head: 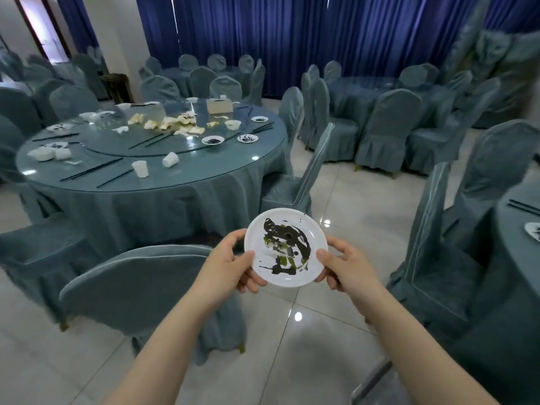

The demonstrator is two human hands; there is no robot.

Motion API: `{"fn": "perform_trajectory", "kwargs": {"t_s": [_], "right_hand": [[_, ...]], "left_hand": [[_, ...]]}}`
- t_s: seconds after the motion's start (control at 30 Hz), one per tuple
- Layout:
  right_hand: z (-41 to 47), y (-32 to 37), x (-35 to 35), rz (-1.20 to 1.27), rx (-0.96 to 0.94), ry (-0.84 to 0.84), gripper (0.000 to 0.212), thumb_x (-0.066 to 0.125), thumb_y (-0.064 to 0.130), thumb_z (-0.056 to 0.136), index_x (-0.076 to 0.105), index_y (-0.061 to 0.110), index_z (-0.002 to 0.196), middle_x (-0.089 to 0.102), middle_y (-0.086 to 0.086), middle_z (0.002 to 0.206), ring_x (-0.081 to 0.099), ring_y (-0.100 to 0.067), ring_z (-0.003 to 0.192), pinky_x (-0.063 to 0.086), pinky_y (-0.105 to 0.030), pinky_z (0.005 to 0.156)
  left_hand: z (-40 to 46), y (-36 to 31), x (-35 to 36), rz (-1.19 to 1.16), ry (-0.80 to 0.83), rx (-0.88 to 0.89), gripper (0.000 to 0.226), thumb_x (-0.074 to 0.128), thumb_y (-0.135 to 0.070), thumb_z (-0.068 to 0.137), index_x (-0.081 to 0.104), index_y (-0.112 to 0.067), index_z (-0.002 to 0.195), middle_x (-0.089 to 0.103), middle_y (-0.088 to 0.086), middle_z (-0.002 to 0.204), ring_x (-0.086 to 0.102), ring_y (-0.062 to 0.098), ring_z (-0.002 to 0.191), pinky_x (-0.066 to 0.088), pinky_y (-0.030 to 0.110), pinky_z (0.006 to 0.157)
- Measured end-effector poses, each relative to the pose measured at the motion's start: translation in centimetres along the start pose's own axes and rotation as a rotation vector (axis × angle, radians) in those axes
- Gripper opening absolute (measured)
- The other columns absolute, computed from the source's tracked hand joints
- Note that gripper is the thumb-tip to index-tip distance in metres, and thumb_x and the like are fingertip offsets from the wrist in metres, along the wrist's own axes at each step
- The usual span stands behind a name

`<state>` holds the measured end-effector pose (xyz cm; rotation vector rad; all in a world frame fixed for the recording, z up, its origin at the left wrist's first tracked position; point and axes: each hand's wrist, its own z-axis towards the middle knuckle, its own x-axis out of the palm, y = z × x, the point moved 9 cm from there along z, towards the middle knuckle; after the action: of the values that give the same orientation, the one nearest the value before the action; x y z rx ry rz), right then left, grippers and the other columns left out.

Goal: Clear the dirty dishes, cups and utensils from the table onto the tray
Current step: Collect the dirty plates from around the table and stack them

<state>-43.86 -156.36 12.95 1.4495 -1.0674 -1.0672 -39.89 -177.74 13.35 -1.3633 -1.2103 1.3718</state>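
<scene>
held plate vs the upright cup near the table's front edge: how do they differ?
1. The plate is flat and shallow; the cup is tall and narrow.
2. The plate is held in the air over the floor, gripped at its rim by the left hand and the right hand; the cup stands on the table, untouched.
3. The plate is smeared with dark and green residue; the cup shows no clear stains.
Both are white.
</scene>
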Motion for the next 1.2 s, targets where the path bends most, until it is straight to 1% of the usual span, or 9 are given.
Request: {"fn": "perform_trajectory", "kwargs": {"t_s": [0.13,0.27,0.4,0.5,0.57,0.67,0.77,0.97,1.2], "right_hand": [[4.4,-0.5,-3.8,-0.005,0.027,-0.106,0.022,0.061,0.021,0.091,0.062,0.036,0.106,0.069,-0.010,0.064,0.044,-0.011,0.044,0.041,-0.019,0.044],[7.0,-0.9,-7.4,-0.018,0.052,-0.226,0.019,0.062,0.023,0.090,0.060,0.039,0.099,0.068,-0.004,0.061,0.047,-0.008,0.044,0.042,-0.018,0.044],[9.8,-1.2,-12.1,-0.024,0.083,-0.392,0.015,0.061,0.024,0.091,0.063,0.031,0.104,0.067,-0.001,0.060,0.046,-0.007,0.042,0.039,-0.019,0.042],[11.0,-1.1,-15.5,-0.016,0.100,-0.542,0.015,0.058,0.022,0.092,0.067,0.026,0.104,0.067,-0.002,0.061,0.047,-0.010,0.045,0.038,-0.023,0.046],[11.6,-1.0,-17.4,-0.019,0.105,-0.631,0.015,0.057,0.020,0.092,0.069,0.024,0.101,0.067,-0.002,0.061,0.047,-0.012,0.047,0.038,-0.025,0.047],[12.0,-0.6,-20.2,-0.014,0.096,-0.747,0.014,0.057,0.016,0.093,0.069,0.020,0.099,0.066,-0.001,0.058,0.046,-0.009,0.043,0.037,-0.018,0.042],[11.8,-1.0,-23.4,0.015,0.119,-0.869,0.014,0.057,0.015,0.093,0.070,0.021,0.095,0.066,-0.001,0.057,0.045,-0.008,0.043,0.037,-0.016,0.042],[12.7,-3.1,-31.4,0.014,0.172,-1.000,0.014,0.057,0.020,0.093,0.070,0.024,0.095,0.069,-0.002,0.064,0.049,-0.010,0.048,0.041,-0.017,0.047],[16.9,-6.8,-43.2,0.062,0.247,-1.099,0.013,0.058,0.018,0.093,0.070,0.021,0.095,0.069,-0.001,0.065,0.051,-0.009,0.050,0.045,-0.022,0.054]], "left_hand": [[6.7,0.1,2.6,0.017,0.068,-0.006,0.034,0.045,-0.013,0.096,0.046,-0.037,0.120,0.072,0.015,0.067,0.064,0.018,0.048,0.042,0.020,0.040],[11.9,-0.3,5.7,0.014,0.153,0.000,0.035,0.045,-0.011,0.097,0.045,-0.037,0.121,0.071,0.016,0.066,0.064,0.019,0.048,0.042,0.020,0.040],[18.4,-1.6,9.7,0.009,0.282,0.025,0.036,0.044,-0.010,0.096,0.046,-0.037,0.119,0.071,0.016,0.066,0.063,0.018,0.048,0.042,0.021,0.040],[22.9,-3.1,12.6,0.000,0.390,0.057,0.038,0.043,-0.009,0.097,0.043,-0.039,0.120,0.070,0.017,0.065,0.063,0.018,0.047,0.042,0.020,0.040],[25.7,-3.9,14.4,-0.006,0.453,0.076,0.039,0.043,-0.009,0.097,0.045,-0.044,0.116,0.070,0.018,0.065,0.063,0.018,0.047,0.043,0.021,0.041],[29.4,-5.3,17.3,-0.033,0.532,0.090,0.038,0.044,-0.010,0.098,0.047,-0.048,0.105,0.070,0.018,0.064,0.062,0.019,0.046,0.044,0.023,0.041],[32.7,-6.2,20.6,-0.033,0.593,0.097,0.035,0.044,-0.010,0.098,0.046,-0.044,0.104,0.070,0.018,0.064,0.061,0.018,0.045,0.043,0.021,0.039],[38.9,-7.4,28.6,-0.019,0.692,0.091,0.036,0.041,-0.009,0.097,0.046,-0.044,0.104,0.070,0.018,0.065,0.060,0.018,0.046,0.043,0.022,0.041],[48.0,-9.5,39.2,0.027,0.723,0.110,0.037,0.041,-0.012,0.095,0.045,-0.043,0.113,0.071,0.017,0.068,0.060,0.018,0.049,0.044,0.024,0.043]]}}
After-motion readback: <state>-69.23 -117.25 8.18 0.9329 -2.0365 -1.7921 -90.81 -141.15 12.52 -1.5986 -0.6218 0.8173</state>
